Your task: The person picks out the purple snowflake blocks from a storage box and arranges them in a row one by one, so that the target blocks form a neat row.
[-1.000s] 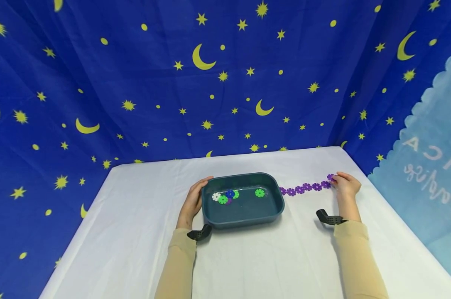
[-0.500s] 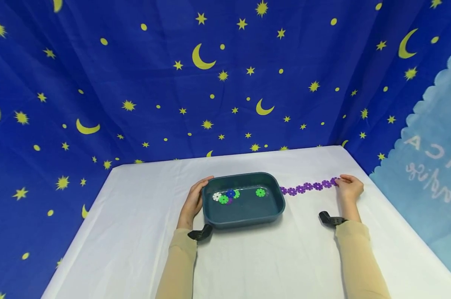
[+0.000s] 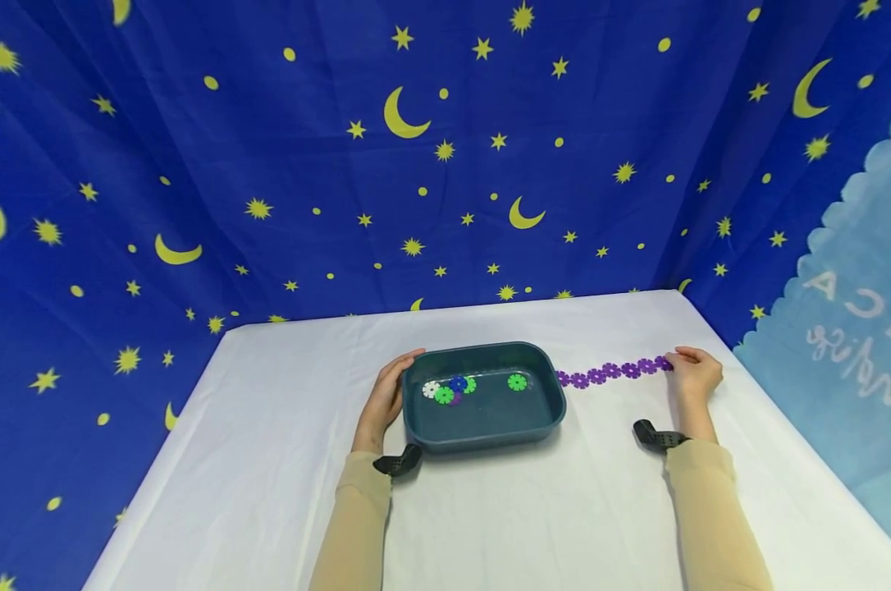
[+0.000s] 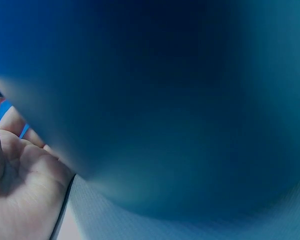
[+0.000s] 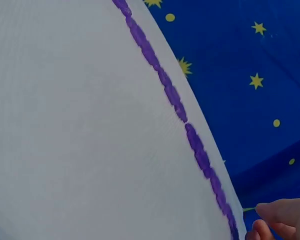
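Observation:
My left hand (image 3: 384, 400) holds the left side of a dark teal plastic bin (image 3: 482, 428), its fingers bent round the far left corner. The bin wall (image 4: 155, 150) fills most of the left wrist view, beside my palm. Inside it lie a white snowflake disc (image 3: 431, 389), a blue one (image 3: 458, 383), a purple one and several green ones. A row of purple snowflake discs (image 3: 614, 372) runs right from the bin across the table. My right hand (image 3: 696, 377) pinches the row's right end; the fingertips partly hide the last disc. In the right wrist view, the row (image 5: 200, 150) appears nearly edge-on.
A white cloth covers the table (image 3: 534, 517). Blue curtain (image 3: 327, 164) with yellow stars and moons hangs behind and at the left. A light blue cloth (image 3: 859, 328) with lettering hangs at the right. Each wrist wears a black camera mount (image 3: 657, 437).
My right hand has shifted slightly right, and the row's right end has come down and toward me, more in line with the other discs. The left hand and bin stay put.

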{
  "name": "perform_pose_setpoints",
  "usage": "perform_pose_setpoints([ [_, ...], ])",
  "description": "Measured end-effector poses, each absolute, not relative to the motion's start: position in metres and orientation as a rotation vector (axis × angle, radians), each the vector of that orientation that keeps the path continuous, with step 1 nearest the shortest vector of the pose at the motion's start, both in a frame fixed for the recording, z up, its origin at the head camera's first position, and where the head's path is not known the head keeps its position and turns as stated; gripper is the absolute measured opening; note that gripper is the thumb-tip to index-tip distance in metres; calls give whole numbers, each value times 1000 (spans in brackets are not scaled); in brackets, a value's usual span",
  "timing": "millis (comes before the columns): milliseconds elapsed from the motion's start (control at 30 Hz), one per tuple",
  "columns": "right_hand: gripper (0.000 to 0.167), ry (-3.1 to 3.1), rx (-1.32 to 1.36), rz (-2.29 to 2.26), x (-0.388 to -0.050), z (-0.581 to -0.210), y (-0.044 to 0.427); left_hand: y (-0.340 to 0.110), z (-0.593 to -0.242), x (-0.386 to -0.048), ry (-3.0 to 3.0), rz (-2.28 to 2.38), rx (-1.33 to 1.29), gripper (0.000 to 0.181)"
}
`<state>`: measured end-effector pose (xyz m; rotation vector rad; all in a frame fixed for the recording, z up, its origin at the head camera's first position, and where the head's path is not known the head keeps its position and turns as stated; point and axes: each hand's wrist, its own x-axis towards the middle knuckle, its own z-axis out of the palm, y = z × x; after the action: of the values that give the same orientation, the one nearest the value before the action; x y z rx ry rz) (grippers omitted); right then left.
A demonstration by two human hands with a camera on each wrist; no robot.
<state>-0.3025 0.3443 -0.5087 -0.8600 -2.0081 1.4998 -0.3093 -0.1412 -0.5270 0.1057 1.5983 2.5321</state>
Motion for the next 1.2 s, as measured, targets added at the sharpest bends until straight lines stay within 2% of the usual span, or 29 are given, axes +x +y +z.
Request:
perform_pose_setpoints([
  [100, 30, -1974, -865, 1544, -302, -502, 341, -141, -527, -309, 1593, 2536, 98, 39],
  [233, 13, -1838, -872, 1740, -301, -488, 332, -141, -526, -310, 1576, 2534, 66, 38],
  [400, 30, -1679, -793, 1979, -301, -466, 307, -142, -524, -310, 1575, 2522, 41, 40],
  [733, 27, -1795, -498, 2109, -295, -435, 240, -142, -525, -310, 1570, 2527, 69, 40],
  [1033, 10, -2040, -195, 2095, -285, -430, 164, -145, -526, -309, 1559, 2514, 144, 35],
  [1200, 20, -2149, -76, 2090, -284, -437, 123, -145, -526, -309, 1592, 2495, 163, 34],
])
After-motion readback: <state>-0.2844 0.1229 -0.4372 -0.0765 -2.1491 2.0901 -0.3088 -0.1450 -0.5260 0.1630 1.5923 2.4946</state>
